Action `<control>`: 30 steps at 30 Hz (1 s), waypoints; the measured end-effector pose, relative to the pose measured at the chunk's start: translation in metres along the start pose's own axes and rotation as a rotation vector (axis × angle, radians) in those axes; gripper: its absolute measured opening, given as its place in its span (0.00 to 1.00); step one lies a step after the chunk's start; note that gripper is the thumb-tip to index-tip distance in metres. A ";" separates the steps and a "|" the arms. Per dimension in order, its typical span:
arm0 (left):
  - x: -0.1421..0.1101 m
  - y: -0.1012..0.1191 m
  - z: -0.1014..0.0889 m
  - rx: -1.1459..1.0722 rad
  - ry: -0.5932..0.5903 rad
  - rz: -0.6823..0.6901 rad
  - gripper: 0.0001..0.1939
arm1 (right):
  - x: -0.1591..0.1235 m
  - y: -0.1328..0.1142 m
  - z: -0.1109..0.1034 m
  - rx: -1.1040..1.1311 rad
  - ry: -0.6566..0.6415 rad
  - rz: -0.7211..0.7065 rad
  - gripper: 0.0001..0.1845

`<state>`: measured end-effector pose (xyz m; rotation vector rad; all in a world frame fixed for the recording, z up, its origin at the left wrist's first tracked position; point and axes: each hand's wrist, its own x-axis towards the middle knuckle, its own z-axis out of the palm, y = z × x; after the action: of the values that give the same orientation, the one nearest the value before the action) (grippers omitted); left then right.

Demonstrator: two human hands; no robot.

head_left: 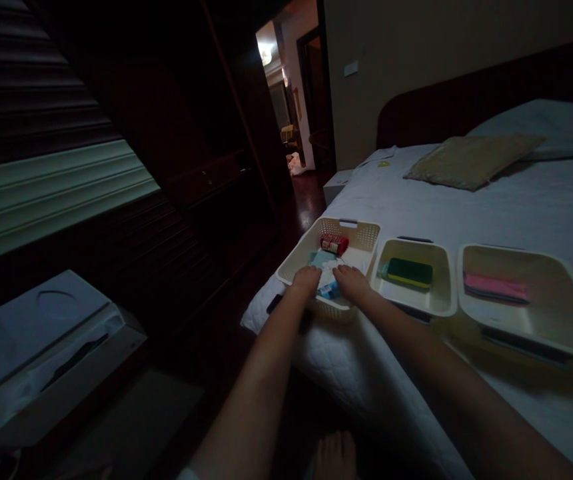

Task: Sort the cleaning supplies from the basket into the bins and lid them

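My left hand [307, 280] and my right hand [351, 281] both reach over the near rim of a cream plastic lattice basket [361, 230] standing on the bed. Their fingers curl down among its contents, so what they grip is hidden. Between them lie a white cloth [330, 268] and a pale blue cloth [322, 259]. A small blue-and-white box [328, 290] sits just by my right hand. Farther back in the basket lies a red cylindrical can [334, 244].
To the right stand a cream tray [416, 304] holding a green-and-yellow sponge [410, 272] and a larger cream tray [531, 340] holding a folded pink cloth [495, 288]. The white quilted bed [346, 367] carries a cushion [471, 160]. A white box [41, 333] lies on the floor at left.
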<state>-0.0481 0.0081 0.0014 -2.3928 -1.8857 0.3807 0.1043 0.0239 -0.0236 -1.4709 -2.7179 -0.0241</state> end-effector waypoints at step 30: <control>0.047 0.011 0.044 -0.019 -0.305 -0.079 0.19 | 0.035 -0.003 0.034 0.016 -0.145 -0.072 0.22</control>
<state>-0.0379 0.0465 -0.0500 -2.3749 -2.1026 0.7637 0.0811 0.0529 -0.0561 -1.4230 -2.8764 0.1057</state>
